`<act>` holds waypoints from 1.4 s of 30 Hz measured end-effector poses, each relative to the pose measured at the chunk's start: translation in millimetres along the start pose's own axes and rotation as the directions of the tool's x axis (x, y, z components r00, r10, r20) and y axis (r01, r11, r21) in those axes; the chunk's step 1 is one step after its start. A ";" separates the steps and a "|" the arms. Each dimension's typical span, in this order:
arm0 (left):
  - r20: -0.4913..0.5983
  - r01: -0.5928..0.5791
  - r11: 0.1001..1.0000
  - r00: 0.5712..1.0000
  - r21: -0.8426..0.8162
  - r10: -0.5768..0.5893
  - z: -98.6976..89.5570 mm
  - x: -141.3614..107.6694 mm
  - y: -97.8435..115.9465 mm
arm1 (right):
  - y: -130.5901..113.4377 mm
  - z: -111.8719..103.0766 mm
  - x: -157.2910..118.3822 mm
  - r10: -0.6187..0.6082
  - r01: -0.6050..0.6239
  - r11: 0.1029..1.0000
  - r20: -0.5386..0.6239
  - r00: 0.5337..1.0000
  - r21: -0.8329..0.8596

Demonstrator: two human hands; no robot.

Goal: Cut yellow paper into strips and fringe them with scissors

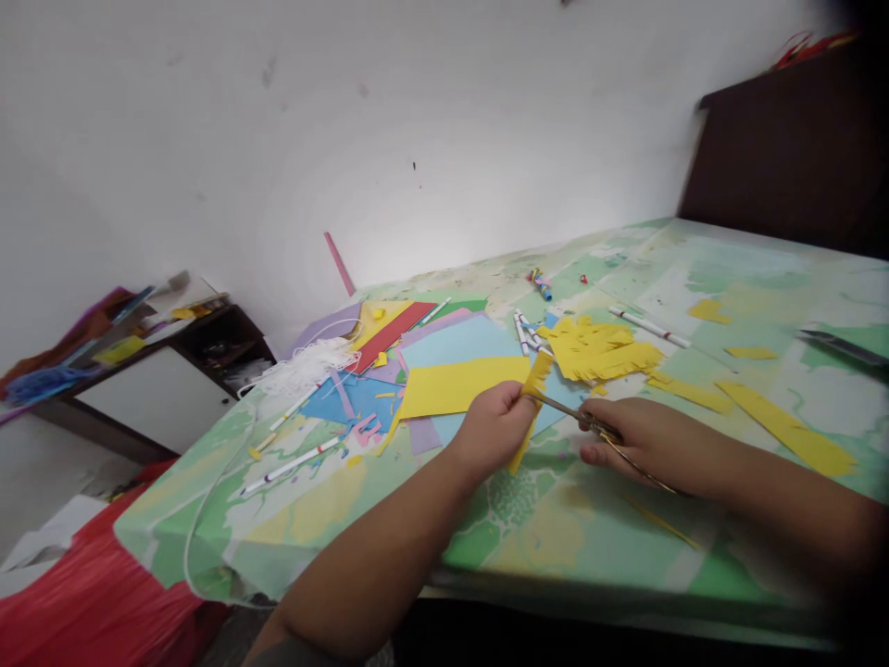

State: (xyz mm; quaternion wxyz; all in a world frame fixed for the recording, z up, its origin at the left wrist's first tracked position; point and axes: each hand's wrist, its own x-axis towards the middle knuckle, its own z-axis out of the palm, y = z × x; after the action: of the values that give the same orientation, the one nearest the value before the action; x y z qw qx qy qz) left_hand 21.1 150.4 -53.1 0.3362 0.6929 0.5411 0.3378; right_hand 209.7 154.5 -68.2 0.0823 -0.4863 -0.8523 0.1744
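My left hand [496, 421] is closed on a narrow yellow paper strip [537, 375] whose upper part has a fringed edge. In my right hand [653, 440] is a pair of scissors [601, 426], its blades pointing left and reaching the strip beside my left fingers. Whether the blades are fully closed on the paper cannot be made out. Behind my left hand lies a larger yellow paper sheet [444, 387] on a light blue sheet [458, 341]. Fringed yellow paper pieces [597, 350] are heaped just beyond the scissors.
A patterned green cloth covers the table [278, 537]. White string [312, 363], a red strip [399, 335] and several markers [649, 327] lie about. Yellow strips [784, 426] and a dark-bladed cutter [844, 347] are at right. A low cabinet [153, 394] stands left.
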 end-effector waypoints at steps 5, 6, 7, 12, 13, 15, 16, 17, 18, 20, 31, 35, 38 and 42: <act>0.021 -0.004 1.000 1.000 0.008 0.004 -1.4 -0.8 2.7 | -1.7 -1.5 -1.2 -0.024 0.024 1.000 -0.024 0.999 -0.008; 0.019 0.001 1.000 1.000 0.004 -0.001 -1.3 -1.1 3.2 | -2.1 -1.5 -1.3 -0.029 0.028 1.000 -0.027 0.999 -0.007; 0.018 0.004 1.000 1.000 -0.001 -0.004 -1.3 -1.4 3.8 | -2.4 -1.3 -1.4 -0.031 0.031 1.000 -0.030 0.999 -0.005; 0.018 0.011 1.000 1.000 -0.029 -0.011 -1.3 -1.6 4.0 | -3.6 -0.7 -0.8 -0.004 0.004 1.000 -0.051 0.999 -0.016; 0.019 0.014 0.999 1.000 -0.039 -0.013 -1.4 -1.4 3.7 | -3.8 -0.8 -0.6 -0.001 0.000 1.000 -0.050 0.999 -0.014; 0.020 0.028 0.997 0.999 -0.065 -0.027 -1.8 -0.7 3.0 | -4.0 -1.1 -0.4 -0.002 0.002 1.000 -0.048 0.999 -0.007; 0.018 0.040 0.996 0.999 -0.079 -0.039 -2.1 -0.4 2.7 | -3.9 -1.2 -0.2 -0.003 0.003 1.000 -0.049 0.999 -0.004; 0.013 0.052 0.994 0.999 -0.094 -0.051 -2.4 -0.1 2.5 | -3.7 -1.3 -0.1 -0.003 0.003 1.000 -0.053 0.999 -0.002; 0.010 0.063 0.992 0.998 -0.109 -0.062 -2.7 0.1 2.2 | -3.2 -1.2 0.1 0.000 0.000 1.000 -0.058 0.998 0.000; 0.007 0.079 0.987 0.997 -0.138 -0.078 -3.2 0.5 1.7 | -1.9 -0.8 0.6 0.001 -0.001 1.000 -0.066 0.998 0.007; 0.009 0.062 0.983 0.998 -0.173 -0.061 -4.2 -1.3 3.7 | -1.7 -1.2 0.8 0.005 -0.003 0.999 -0.059 0.998 0.035; 0.011 0.061 0.978 0.998 -0.197 -0.060 -3.8 -1.7 2.6 | -3.6 -2.3 0.5 -0.021 0.023 0.999 -0.047 0.999 0.048; 0.014 0.075 0.969 0.997 -0.237 -0.074 -2.8 -1.5 1.5 | -4.7 -3.1 -0.3 -0.024 0.027 0.998 -0.043 0.999 0.052; 0.004 0.090 0.960 0.996 -0.267 -0.092 -3.0 -1.5 2.4 | -4.8 -3.1 -1.0 -0.020 0.023 0.997 -0.056 0.998 0.068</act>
State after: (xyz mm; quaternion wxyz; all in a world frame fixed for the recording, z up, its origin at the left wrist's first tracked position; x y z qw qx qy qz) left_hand 19.6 148.8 -49.6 0.4393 0.6143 0.5233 0.3947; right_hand 207.3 152.1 -63.5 0.1245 -0.4786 -0.8484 0.1890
